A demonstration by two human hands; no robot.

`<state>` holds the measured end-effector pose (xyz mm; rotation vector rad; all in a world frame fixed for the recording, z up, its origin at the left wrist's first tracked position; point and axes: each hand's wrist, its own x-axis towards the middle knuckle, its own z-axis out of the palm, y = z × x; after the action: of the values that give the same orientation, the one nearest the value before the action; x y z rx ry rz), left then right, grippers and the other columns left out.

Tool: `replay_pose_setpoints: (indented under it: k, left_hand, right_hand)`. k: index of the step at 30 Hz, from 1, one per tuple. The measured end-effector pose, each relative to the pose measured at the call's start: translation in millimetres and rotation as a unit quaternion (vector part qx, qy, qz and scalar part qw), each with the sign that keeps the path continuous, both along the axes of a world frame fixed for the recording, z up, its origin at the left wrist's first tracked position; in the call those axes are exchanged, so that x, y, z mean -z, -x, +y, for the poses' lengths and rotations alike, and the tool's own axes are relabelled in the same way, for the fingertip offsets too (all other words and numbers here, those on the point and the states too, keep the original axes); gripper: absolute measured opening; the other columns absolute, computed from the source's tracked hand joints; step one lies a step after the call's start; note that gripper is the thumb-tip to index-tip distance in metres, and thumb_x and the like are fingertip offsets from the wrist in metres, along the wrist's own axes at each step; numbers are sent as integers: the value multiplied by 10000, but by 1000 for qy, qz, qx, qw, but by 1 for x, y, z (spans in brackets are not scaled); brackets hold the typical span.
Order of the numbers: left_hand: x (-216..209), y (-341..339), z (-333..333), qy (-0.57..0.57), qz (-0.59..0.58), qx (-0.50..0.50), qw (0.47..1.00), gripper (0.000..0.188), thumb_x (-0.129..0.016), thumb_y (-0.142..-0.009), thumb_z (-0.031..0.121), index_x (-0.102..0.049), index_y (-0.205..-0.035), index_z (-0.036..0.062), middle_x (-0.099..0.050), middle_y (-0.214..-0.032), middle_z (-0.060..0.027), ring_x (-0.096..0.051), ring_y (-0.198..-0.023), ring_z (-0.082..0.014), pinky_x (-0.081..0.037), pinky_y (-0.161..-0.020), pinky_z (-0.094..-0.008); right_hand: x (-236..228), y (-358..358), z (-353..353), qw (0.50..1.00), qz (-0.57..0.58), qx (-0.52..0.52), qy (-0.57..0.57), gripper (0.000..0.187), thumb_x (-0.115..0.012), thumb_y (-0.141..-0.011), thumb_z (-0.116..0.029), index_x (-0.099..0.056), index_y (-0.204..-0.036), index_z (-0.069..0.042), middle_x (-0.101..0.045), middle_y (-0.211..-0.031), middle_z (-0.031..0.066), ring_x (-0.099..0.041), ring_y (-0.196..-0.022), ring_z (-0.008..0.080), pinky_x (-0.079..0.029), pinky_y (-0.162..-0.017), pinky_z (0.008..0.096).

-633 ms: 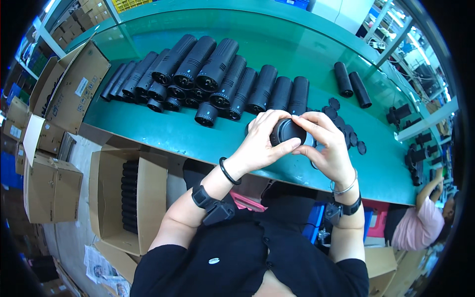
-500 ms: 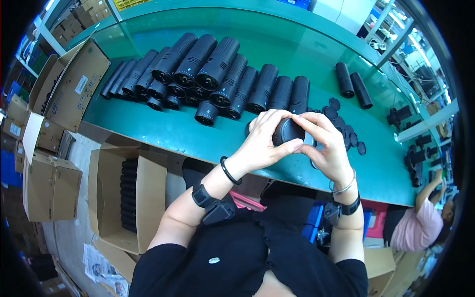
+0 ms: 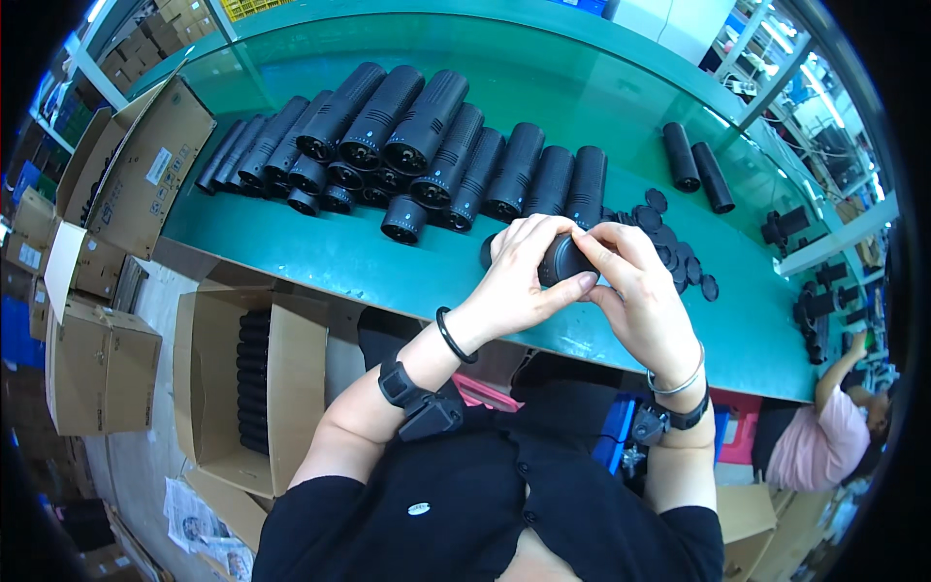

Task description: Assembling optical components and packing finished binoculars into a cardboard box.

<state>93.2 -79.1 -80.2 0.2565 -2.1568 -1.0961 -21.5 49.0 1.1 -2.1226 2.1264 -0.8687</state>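
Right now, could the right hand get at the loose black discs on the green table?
Probably yes, once free: the right hand is at the black cylinder gripped by the left hand. The black discs lie just beyond the right hand on the green table, with nothing visible between.

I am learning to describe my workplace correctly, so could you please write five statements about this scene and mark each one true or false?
1. The left hand and the right hand hold a black cylindrical part between them. True.

2. The thin round black discs lie left of the large pile of black tubes. False: the discs lie right of the pile.

3. Two long black tubes lie apart, right of that pile. True.

4. The open brown cardboard box below the table edge holds white cylinders. False: the visible cylinders in the box are black.

5. A thin black ring-shaped bracelet is on the left wrist. True.
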Motion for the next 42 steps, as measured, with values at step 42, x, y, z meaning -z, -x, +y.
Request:
replay_pose_setpoints:
  k: [42]
  left_hand:
    - [5, -6, -10, -67, -15, -1, 998, 628, -824, -716, 113, -484, -1242, 69, -550, -1123, -56, -560, -1041, -146, -467, -908, -289]
  right_hand:
    - [117, 210, 27, 943, 42, 328, 25, 107, -670, -781, -86, -677, -827, 10, -650, -828, 184, -639, -810, 348, -510, -724, 398]
